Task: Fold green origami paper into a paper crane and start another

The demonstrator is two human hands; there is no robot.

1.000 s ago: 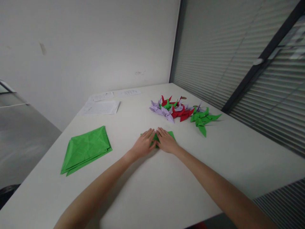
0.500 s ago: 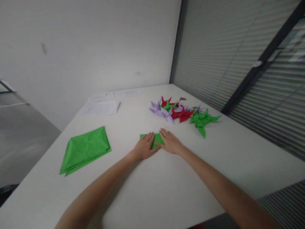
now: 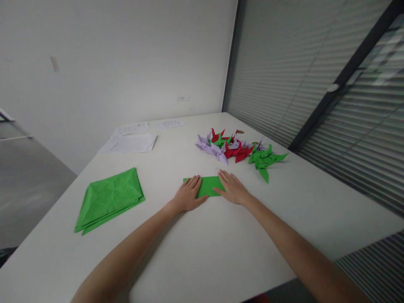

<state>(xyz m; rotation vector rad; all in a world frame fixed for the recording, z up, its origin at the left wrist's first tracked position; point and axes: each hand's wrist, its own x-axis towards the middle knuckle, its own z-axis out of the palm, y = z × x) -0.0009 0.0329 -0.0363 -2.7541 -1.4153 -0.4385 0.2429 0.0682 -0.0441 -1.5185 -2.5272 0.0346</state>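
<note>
A folded strip of green paper [image 3: 207, 186] lies flat on the white table, its long side running left to right. On its left end rests my left hand [image 3: 188, 194], open, with the fingers laid over the paper. My right hand [image 3: 232, 188] is open too and presses flat on the right end, covering that edge. Green paper shows between the two hands.
To the left lies a stack of creased green sheets [image 3: 110, 198]. Beyond the hands are lilac [image 3: 217, 152], red [image 3: 243, 153] and green [image 3: 263, 162] folded paper flowers. Printed papers [image 3: 129, 143] lie at the far left. Window blinds [image 3: 315, 126] border the table's right side.
My right hand has slid to the right along the strip, so more green shows between my hands. The left hand stays on the left end. The view has shifted slightly.
</note>
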